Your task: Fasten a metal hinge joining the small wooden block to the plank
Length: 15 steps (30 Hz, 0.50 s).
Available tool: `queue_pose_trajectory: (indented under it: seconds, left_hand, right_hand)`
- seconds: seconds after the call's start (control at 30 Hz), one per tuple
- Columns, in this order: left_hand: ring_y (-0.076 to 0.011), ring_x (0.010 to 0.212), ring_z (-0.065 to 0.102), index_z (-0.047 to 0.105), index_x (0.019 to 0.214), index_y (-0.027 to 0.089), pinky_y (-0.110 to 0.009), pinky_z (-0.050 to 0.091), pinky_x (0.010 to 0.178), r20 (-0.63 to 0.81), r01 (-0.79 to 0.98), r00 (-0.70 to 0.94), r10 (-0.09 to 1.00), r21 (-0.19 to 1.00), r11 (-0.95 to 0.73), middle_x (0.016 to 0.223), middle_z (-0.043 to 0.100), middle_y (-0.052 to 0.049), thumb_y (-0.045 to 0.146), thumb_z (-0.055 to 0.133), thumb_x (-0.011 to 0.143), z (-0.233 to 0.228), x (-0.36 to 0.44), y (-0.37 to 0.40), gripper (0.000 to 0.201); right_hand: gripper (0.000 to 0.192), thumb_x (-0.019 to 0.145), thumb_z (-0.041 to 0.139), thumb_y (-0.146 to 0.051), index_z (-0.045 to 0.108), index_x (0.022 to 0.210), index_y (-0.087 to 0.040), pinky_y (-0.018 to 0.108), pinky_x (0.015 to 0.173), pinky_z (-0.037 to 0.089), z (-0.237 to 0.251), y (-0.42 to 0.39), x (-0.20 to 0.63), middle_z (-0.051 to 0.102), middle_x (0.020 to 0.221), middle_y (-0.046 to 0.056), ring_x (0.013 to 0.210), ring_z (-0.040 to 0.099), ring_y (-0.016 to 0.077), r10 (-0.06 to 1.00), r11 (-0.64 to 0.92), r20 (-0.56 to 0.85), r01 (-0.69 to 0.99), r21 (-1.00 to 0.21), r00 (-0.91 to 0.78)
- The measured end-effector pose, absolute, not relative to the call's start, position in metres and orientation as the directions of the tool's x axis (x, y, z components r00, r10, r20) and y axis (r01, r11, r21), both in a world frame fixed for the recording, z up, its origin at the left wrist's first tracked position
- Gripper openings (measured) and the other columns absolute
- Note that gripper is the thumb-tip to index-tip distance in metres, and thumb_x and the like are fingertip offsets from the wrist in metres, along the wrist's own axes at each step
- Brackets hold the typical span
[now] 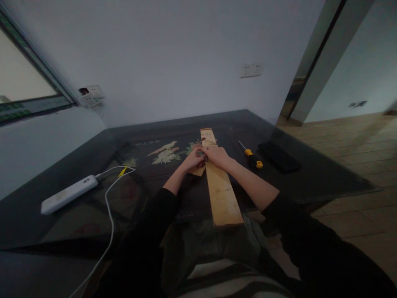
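A long, pale wooden board (221, 194) lies on the dark table, its near end reaching the front edge. My right hand (216, 155) is closed over the middle of the board, its fingers bent toward the left side. Close against it, my left hand (192, 159) is at the board's left edge with its fingers curled together. Something small and shiny shows between the two hands, too blurred to name. A shorter wooden piece (197, 171) sticks out below my left hand, partly hidden by it and the board.
Right of the board lie a yellow-and-black screwdriver (252, 157) and a black flat object (279, 157), perhaps a phone. At left, a white power strip (70, 194) has a white cable (111, 215) running off the front edge. The table (322, 178) stands against a wall with sockets (251, 70).
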State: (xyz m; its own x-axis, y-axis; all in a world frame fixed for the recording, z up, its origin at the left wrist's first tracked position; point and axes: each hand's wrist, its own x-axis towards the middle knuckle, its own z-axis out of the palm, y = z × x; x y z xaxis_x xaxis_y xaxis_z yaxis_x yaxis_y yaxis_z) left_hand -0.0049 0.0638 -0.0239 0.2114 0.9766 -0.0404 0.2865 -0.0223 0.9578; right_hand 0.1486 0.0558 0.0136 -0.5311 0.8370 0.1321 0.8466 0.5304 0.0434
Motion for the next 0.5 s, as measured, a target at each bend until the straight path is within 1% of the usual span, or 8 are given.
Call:
queue_pose_trajectory:
  seconds: [0.1,0.23,0.5]
  left_hand:
    - [-0.0068,0.036,0.046,0.046,0.121,0.014,-0.016,0.034,0.043,-0.056,0.309,0.210,0.976,0.951,-0.012,0.048,0.052,0.010,0.002,0.052,0.084,-0.0225,-0.0047,0.0630,0.039]
    - [-0.0058,0.037,0.044,0.047,0.119,0.015,-0.015,0.032,0.043,-0.041,0.330,0.206,0.978,0.943,-0.031,0.048,0.050,0.011,0.001,0.054,0.082,-0.0218,-0.0041,0.0625,0.041]
    - [-0.0066,0.042,0.048,0.053,0.112,0.016,-0.017,0.034,0.046,-0.005,0.384,0.184,0.983,0.921,-0.067,0.056,0.053,0.008,-0.001,0.056,0.076,-0.0200,-0.0016,0.0612,0.040]
  right_hand:
    - [0.045,0.102,0.032,-0.022,0.047,0.144,-0.026,0.035,0.084,0.048,0.0121,0.0567,0.1493,0.065,0.124,0.013,0.110,0.062,0.0272,0.836,0.532,0.142,0.846,0.027,-0.530]
    - [0.043,0.103,0.032,-0.023,0.047,0.143,-0.026,0.036,0.083,0.048,0.0119,0.0571,0.1497,0.065,0.125,0.013,0.110,0.063,0.0275,0.833,0.536,0.155,0.844,0.020,-0.532]
    - [0.043,0.103,0.032,-0.022,0.047,0.143,-0.025,0.037,0.081,0.050,0.0136,0.0556,0.1500,0.065,0.125,0.014,0.109,0.064,0.0283,0.826,0.543,0.147,0.838,0.052,-0.544]
